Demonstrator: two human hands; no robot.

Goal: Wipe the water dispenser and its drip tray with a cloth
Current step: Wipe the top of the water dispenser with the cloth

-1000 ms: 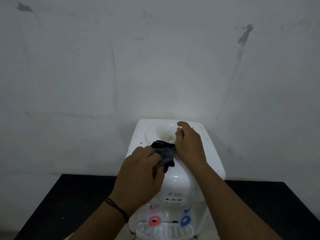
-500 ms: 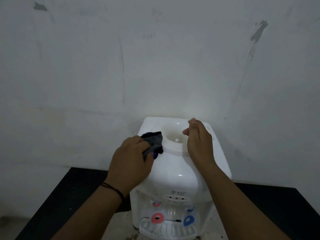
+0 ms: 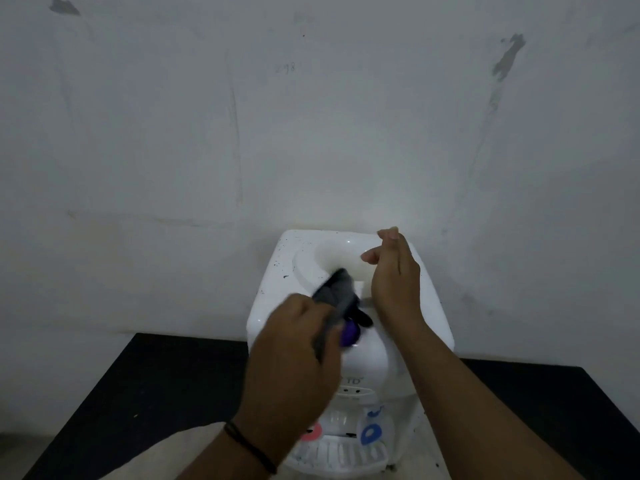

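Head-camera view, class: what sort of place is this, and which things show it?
Probably a plain indoor room, perhaps a home or office corner: a white plastic tabletop water dispenser stands on a black table against a scuffed, stained white wall.

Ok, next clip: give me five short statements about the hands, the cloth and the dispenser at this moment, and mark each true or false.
1. The left hand grips the dark cloth. True.
2. The right hand holds a second cloth. False: it holds nothing, its fingers straight above the dispenser's top.
3. The cloth is on the drip tray. False: it is on the top of the water dispenser, at the front rim of the bottle well.
4. The dispenser stands on a black table against a wall. True.
5. A water bottle sits on the dispenser. False: the well is open, with no bottle.
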